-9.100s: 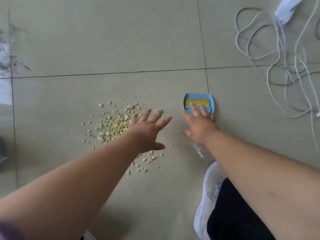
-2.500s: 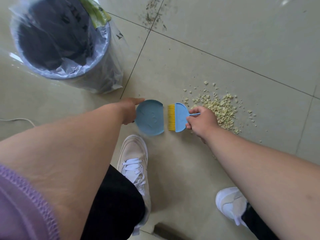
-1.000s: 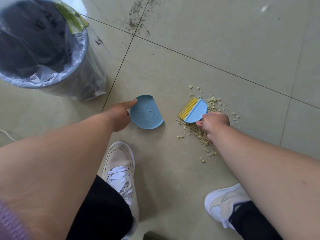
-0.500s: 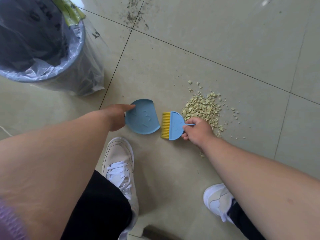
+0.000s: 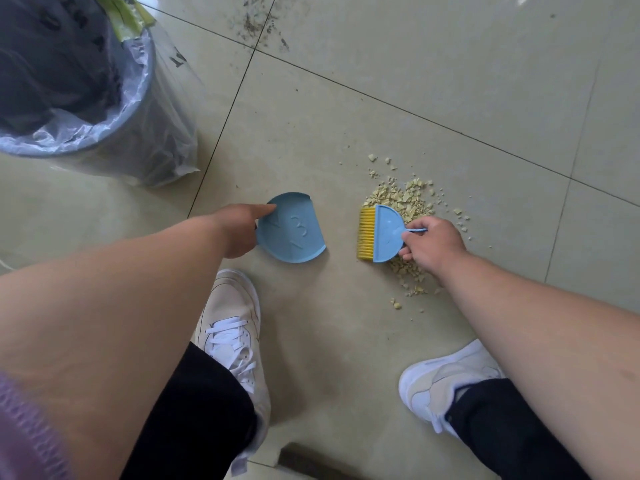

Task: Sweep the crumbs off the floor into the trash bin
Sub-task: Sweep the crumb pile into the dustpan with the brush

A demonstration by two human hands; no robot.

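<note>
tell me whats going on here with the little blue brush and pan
A person crouched over a tiled floor is sweeping up crumbs. The right hand grips the small blue brush by its handle, yellow bristles pointing toward the blue dustpan, which the left hand holds against the floor. A gap separates brush and pan, and the pan looks empty. The crumbs lie behind and beside the brush. The lined trash bin stands to the left.

Trash bin cut by the top-left edge; brush handle mostly inside right hand.
</note>
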